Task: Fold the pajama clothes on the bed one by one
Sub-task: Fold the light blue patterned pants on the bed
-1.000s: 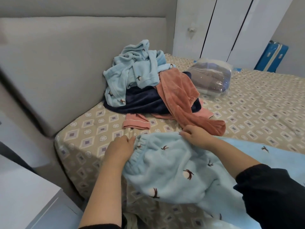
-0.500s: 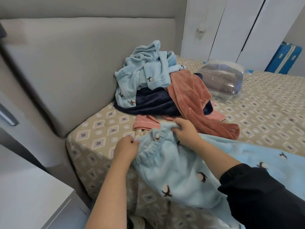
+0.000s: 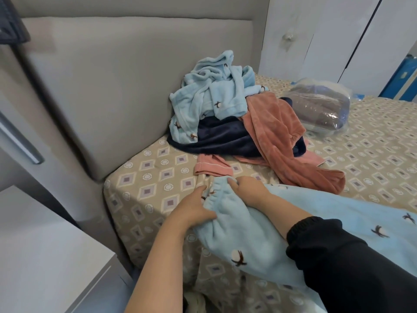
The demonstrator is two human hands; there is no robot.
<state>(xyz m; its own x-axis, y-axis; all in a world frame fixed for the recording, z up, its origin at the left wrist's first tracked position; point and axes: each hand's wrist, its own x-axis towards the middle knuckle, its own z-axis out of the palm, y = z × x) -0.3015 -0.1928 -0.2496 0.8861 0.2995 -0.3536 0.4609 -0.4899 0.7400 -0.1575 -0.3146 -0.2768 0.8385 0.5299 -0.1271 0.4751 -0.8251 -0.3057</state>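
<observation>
A pair of light blue fleece pajama trousers with small brown-and-white motifs lies across the lower right of the frame, on the near corner of a bed covered by a beige sheet printed with diamonds and circles. The gathered elastic waistband sits at the lower centre, bunched between both hands. The left hand grips the near end of the waistband, its fingers curled into the fleece. The right hand pinches the far end, its fingertips folded over the edge, and a black sleeve covers that forearm. Above the hands, at mid-frame, the unfolded clothes are heaped against a grey padded headboard. A crumpled light blue fleece garment with the same motifs lies on top of a dark navy plush garment. A terracotta fleece garment trails down to the right, and a thin pink piece with white piping lies just beyond the waistband. At the upper right, a clear plastic bag holding folded grey-brown bedding rests on the sheet. Behind it stand white wardrobe doors.
</observation>
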